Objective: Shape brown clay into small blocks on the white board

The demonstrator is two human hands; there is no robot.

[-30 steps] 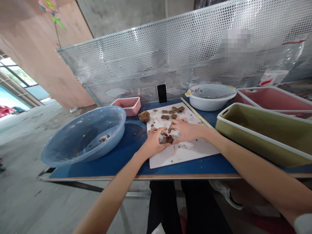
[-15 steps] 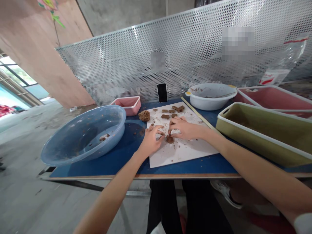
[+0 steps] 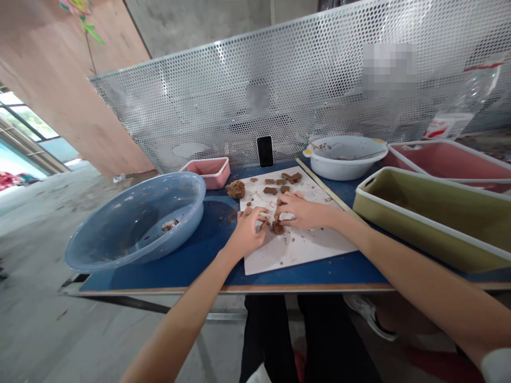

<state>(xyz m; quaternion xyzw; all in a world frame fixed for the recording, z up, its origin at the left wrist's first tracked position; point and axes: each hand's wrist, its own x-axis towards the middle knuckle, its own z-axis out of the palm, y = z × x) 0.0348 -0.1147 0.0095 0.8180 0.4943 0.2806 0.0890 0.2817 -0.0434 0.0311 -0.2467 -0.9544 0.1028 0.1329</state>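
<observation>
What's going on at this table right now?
A person is seated at a blue table, working brown clay-like material on a white board. The left hand and right hand have their fingertips at a small brown lump between them; whether either grips it is unclear. Shaped brown pieces lie at the board's far end, with a bigger lump beside it. A blue basin sits to the left.

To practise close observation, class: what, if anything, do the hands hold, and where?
The brown lump lies on the white board; left hand and right hand fingertips at its sides; grip unclear.
</observation>
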